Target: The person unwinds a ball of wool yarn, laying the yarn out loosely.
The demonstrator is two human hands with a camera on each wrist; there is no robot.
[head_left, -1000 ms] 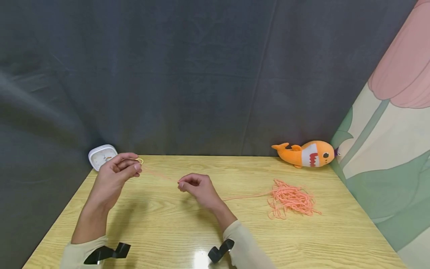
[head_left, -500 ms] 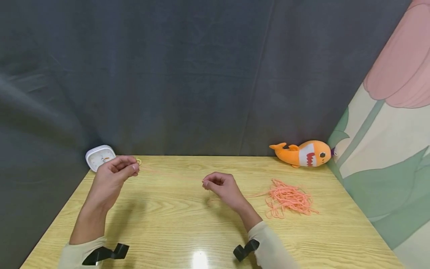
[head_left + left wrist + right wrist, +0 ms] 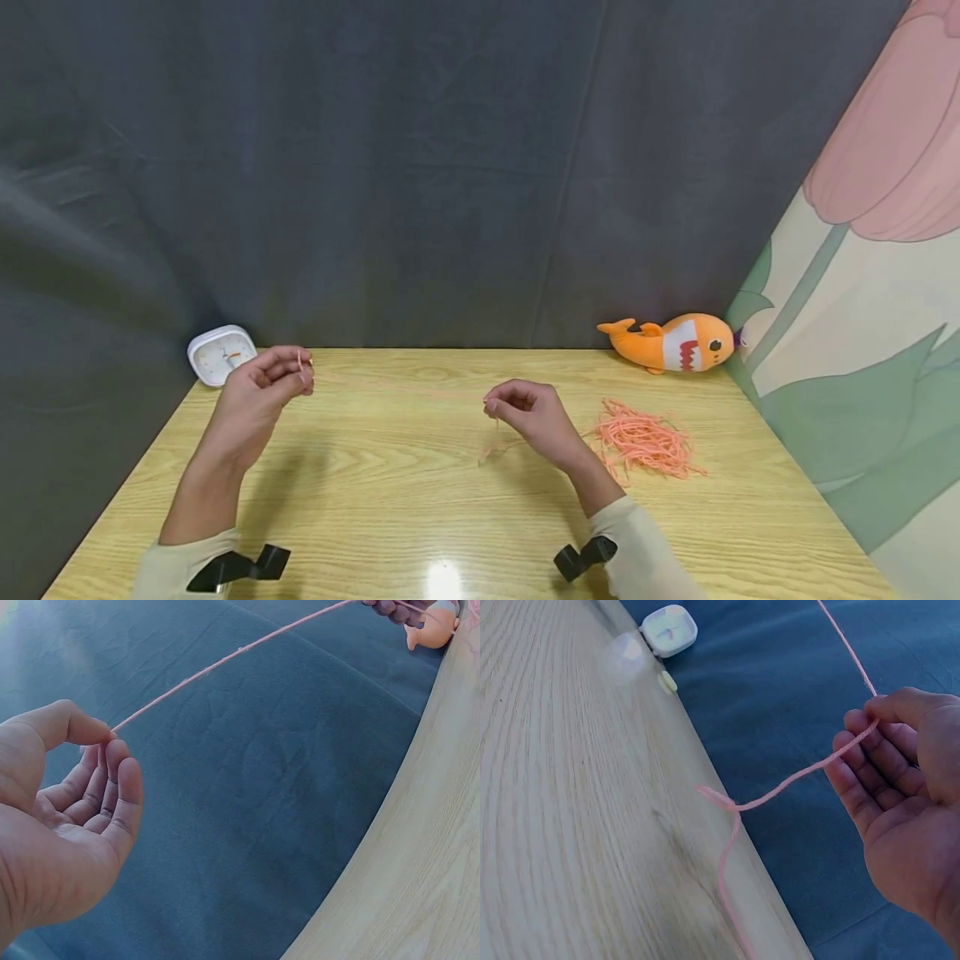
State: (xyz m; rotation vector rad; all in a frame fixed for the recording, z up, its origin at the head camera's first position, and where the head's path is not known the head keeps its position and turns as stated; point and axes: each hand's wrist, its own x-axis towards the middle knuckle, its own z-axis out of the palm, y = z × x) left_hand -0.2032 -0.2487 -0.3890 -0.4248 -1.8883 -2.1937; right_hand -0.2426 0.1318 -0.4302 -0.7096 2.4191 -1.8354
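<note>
My left hand (image 3: 258,400) is raised at the left of the table. Its thumb and index finger pinch a pink yarn strand (image 3: 244,649), which runs taut across to my right hand (image 3: 532,421). The right thumb and forefinger pinch the same strand, seen close in the right wrist view. Below that pinch, a slack length of yarn (image 3: 780,787) drops to the table and bends there. A loose heap of coral-pink yarn (image 3: 647,442) lies on the table to the right of my right hand.
A white square clock (image 3: 221,355) stands at the back left corner. Close by lies a small pale yellow piece (image 3: 669,682). An orange shark plush (image 3: 678,343) sits at the back right. Dark curtain (image 3: 420,167) hangs behind the wooden table (image 3: 405,500); a printed wall flanks its right.
My right hand has moved right, away from the left hand, lengthening the strand between them. The left hand has stayed nearly in place. The yarn heap looks about the same.
</note>
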